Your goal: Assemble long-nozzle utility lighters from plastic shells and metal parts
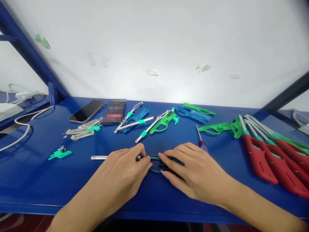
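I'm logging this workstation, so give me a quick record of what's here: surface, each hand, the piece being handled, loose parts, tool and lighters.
Surface: blue table
Left hand: on the piece, over its metal tube; grip partly hidden
Right hand: fingers on the blue handle
Piece: tube pointing left, handle partly covered by fingers
Loose parts: green handle shell, blue handle shell, wired metal tubes with green collars
Tool: screwdriver, just beyond the right hand
Lighters: several red-handled lighters, right side
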`<state>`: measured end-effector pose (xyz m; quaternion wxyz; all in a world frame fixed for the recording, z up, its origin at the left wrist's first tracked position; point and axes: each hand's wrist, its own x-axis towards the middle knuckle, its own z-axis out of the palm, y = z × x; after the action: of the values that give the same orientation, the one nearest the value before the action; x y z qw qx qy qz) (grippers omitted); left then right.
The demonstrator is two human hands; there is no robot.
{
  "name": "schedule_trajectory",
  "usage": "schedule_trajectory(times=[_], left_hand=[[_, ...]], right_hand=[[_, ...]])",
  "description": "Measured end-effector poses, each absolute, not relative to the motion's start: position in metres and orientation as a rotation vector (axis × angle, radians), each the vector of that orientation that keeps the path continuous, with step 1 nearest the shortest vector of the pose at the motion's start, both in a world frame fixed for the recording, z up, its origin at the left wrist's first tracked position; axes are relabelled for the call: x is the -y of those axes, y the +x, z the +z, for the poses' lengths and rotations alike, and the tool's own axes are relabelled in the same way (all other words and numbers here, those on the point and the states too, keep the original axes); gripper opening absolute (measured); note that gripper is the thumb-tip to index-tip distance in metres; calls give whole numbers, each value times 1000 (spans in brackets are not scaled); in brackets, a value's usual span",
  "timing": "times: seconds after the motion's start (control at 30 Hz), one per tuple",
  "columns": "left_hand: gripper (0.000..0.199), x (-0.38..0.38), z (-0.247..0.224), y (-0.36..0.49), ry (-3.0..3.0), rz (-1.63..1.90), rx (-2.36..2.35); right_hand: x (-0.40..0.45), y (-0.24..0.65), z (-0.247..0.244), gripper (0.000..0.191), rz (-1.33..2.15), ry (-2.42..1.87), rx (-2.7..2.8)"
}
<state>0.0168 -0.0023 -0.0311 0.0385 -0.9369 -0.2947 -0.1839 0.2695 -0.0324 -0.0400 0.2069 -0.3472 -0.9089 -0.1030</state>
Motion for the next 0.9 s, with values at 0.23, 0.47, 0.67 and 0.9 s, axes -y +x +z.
schedule_trajectory(times=[0.23, 0.47, 0.67, 0.9], left_hand=[[35, 3, -23, 14, -2839, -476, 863], [31, 4, -28, 15, -2859, -486, 931], [36, 2, -31, 15, -2796, -524, 929], [29, -1, -31, 7, -2831, -711, 899]], right_hand=[[32, 270, -39, 36, -235, -958, 2522], [32, 270, -40, 35, -232, -960, 2512], [32, 271, -41, 37, -210, -960, 2512], [27, 281, -30, 36, -68, -1062, 2392]])
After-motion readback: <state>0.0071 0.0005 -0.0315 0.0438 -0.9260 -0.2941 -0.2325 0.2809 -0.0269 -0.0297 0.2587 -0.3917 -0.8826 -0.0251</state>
